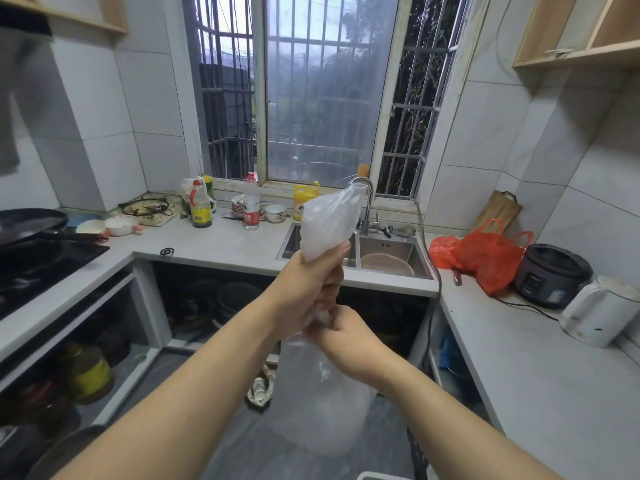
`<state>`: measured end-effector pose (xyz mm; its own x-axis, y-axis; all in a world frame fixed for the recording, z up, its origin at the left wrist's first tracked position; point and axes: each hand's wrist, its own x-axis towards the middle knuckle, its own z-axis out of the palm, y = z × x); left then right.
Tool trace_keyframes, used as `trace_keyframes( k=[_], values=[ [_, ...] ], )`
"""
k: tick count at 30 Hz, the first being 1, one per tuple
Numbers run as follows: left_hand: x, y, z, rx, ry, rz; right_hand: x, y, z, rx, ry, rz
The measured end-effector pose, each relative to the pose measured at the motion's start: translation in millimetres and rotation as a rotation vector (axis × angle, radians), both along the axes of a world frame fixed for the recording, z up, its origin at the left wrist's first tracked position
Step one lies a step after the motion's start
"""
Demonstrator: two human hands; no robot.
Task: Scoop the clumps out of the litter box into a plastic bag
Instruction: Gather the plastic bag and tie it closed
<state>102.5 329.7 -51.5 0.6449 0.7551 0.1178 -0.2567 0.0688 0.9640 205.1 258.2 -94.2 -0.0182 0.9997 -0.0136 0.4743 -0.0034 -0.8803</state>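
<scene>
Head view: left hand (pixel 313 278) and right hand (pixel 341 329) clench the plastic bag (pixel 327 220) before the sink (pixel 391 258); better to pull its mouth apart gently.

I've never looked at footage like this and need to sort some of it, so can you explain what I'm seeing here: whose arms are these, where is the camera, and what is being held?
There is no machine here. The single picture comes from a wide-angle camera worn on a person's head, looking forward and down, so the two bare arms reaching in from the bottom are the wearer's own.

Both hands hold one clear plastic bag. The left hand grips it higher up, with one end sticking up above the fist. The right hand pinches it just below, and the rest hangs down toward the floor.

The room is a kitchen. On the counter stand an oil bottle, a water bottle, bowls and a yellow jug, beside a steel sink. To the right lie an orange bag, a rice cooker and a white kettle. No litter box is in view.
</scene>
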Motion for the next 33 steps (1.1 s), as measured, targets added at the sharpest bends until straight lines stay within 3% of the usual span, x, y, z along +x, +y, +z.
trace_keyframes(
  k=[4, 8, 12, 15, 19, 22, 25, 28, 31, 33],
  values=[
    [-1.6, 3.2, -9.0, -0.001, -0.034, 0.017, 6.8, -1.6, 5.8, -0.010, -0.027, 0.041],
    [-8.6, 9.9, -11.2, 0.183, 0.124, 0.135, 18.1, -2.2, 20.2, 0.071, -0.112, 0.023],
    [-7.3, 6.3, -11.8, 0.332, 0.215, 0.157, 14.2, 4.4, 32.7, 0.108, 0.056, 0.095],
    [-6.7, 4.6, -7.7, 0.421, 0.306, 0.097, 4.7, 14.0, 37.6, 0.196, 0.075, 0.076],
    [-26.5, 22.8, -12.1, 0.398, 0.235, -0.055, 6.0, 22.7, 40.4, 0.191, 0.233, -0.012],
    [-40.2, 28.0, -33.4, 0.274, 0.132, -0.121, 4.5, 27.0, 45.3, 0.126, 0.498, 0.026],
    [-41.1, 21.1, -58.2, 0.196, -0.003, -0.163, -3.1, 30.6, 49.5, 0.093, 0.636, 0.105],
    [-38.5, 11.8, -75.2, 0.169, 0.043, -0.197, -9.5, 34.2, 50.6, 0.082, 0.581, 0.063],
    [-30.5, 5.9, -87.4, 0.233, 0.257, -0.023, -15.0, 40.3, 48.5, 0.103, 0.446, 0.000],
    [-27.7, 6.5, -94.4, 0.247, 0.287, 0.049, -18.5, 42.7, 46.4, 0.091, 0.490, -0.004]
  ],
)
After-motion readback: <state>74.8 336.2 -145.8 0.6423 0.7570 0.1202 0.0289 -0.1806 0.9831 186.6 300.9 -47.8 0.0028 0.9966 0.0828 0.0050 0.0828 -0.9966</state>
